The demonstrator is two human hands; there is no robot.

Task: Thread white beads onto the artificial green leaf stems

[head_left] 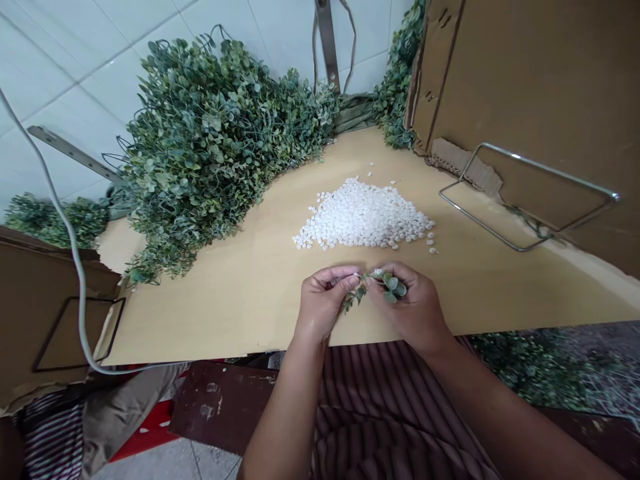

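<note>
Both my hands meet over the near edge of a tan tabletop [250,287]. My right hand [413,303] is closed around a small green artificial leaf sprig [391,285]. My left hand [325,297] pinches the sprig's stem end, with a tiny white piece at its fingertips. Just beyond my hands lies a heap of small white plastic pieces [365,217].
A big pile of artificial greenery [210,140] fills the back left. Cardboard boxes stand at the right [540,87] and the left [45,313], with a wire frame [525,200] leaning on the right one. A grey cable [65,227] hangs at the left. More greenery [540,367] lies below the table's right side.
</note>
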